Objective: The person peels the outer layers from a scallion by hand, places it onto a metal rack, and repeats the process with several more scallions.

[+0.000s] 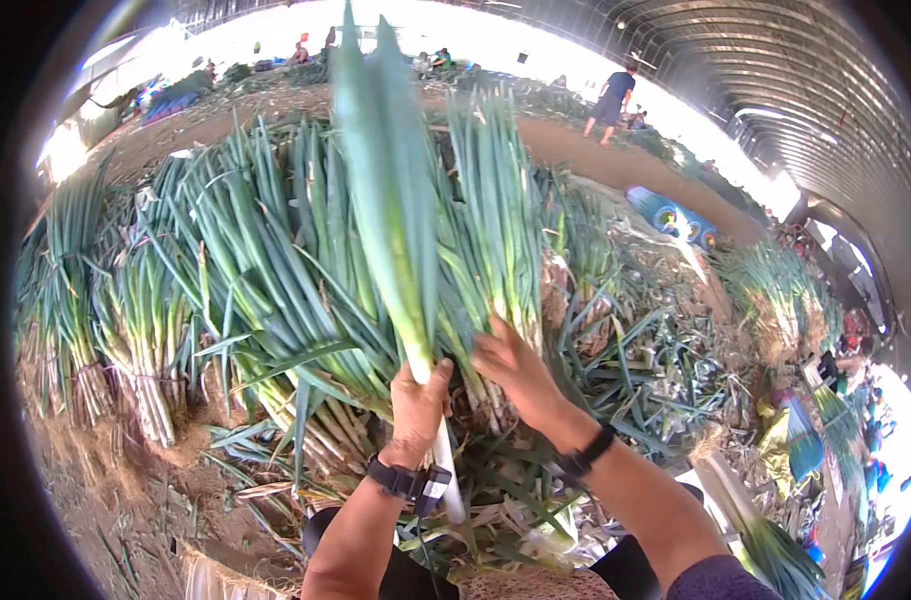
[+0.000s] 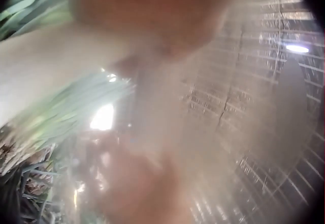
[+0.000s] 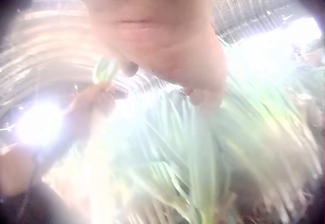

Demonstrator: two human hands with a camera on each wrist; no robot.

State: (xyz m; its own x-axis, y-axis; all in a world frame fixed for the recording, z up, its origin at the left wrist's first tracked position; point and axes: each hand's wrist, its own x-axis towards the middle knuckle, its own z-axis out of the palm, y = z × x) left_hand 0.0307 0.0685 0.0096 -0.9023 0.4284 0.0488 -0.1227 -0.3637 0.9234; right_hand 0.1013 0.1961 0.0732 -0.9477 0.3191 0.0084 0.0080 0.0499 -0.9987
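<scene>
Left hand (image 1: 420, 405): fingers curled round long green-leaved, white-stemmed onion stalk (image 1: 405, 295); right hand (image 1: 523, 378): fingers loosely bent, just beside stalk.

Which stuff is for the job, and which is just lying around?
Seems for the job:
- left hand, gripping a long green onion
- right hand, close by
- onion bunches, probably

Seems just lying around:
- loose leaves
- blue roll
- yellow sheet

A ribbed, arched roof (image 1: 775, 80) over a dirt floor (image 1: 105, 500) strewn with leaf scraps (image 1: 635, 360) and rows of bundled green onions (image 1: 245, 240) shows a produce-packing shed, bright and open along the far side.
</scene>
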